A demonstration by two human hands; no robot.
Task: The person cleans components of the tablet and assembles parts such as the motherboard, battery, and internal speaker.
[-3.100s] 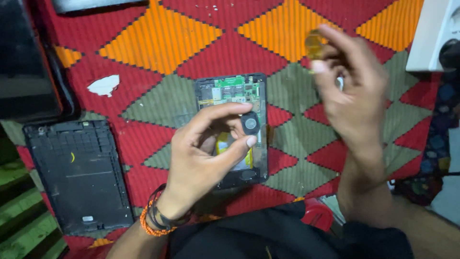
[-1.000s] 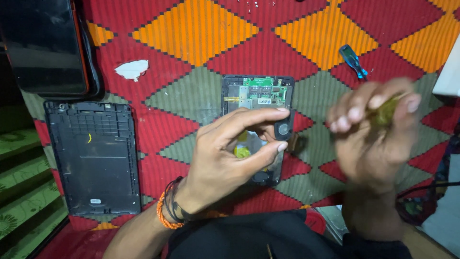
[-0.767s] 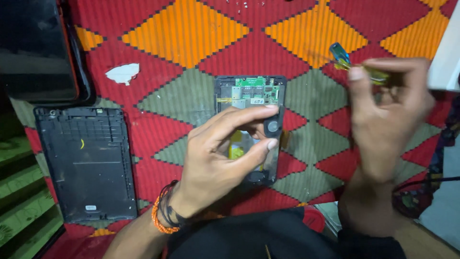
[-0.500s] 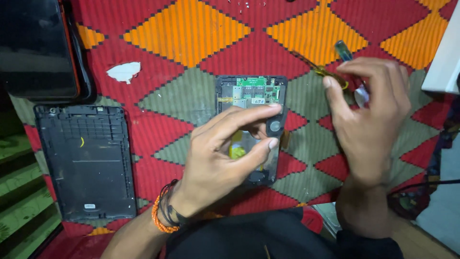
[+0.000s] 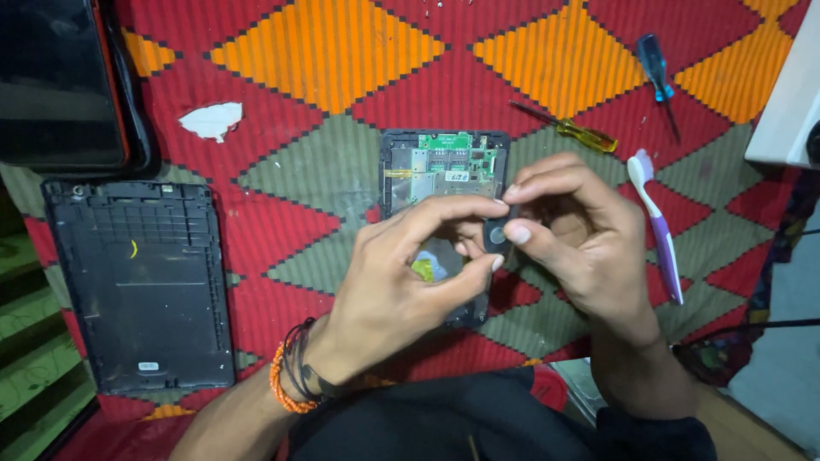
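The left hand (image 5: 410,282) and the right hand (image 5: 576,235) are meeting over the opened tablet (image 5: 444,183), which is lying on the patterned rug (image 5: 325,51) with its green circuit board (image 5: 448,158) showing at the far end. Both hands are curling partly closed and pinching a small dark round part (image 5: 497,235) between thumb and fingertips at the tablet's right edge; whether that part is loose or attached to the tablet is hard to make out. The hands are covering most of the tablet's lower half, leaving only a yellow-green patch visible between the fingers. Left of the tablet, a black back cover (image 5: 141,282) is lying flat, and beyond it a dark device in a red-edged case (image 5: 60,81) is being cut off by the frame. A white scrap (image 5: 212,119) is sitting up and left of the tablet. Right of the tablet, a yellow-handled screwdriver (image 5: 568,128), a blue-handled screwdriver (image 5: 656,72) and a purple and white toothbrush (image 5: 658,230) are lying on the rug, the toothbrush just beside the right hand.
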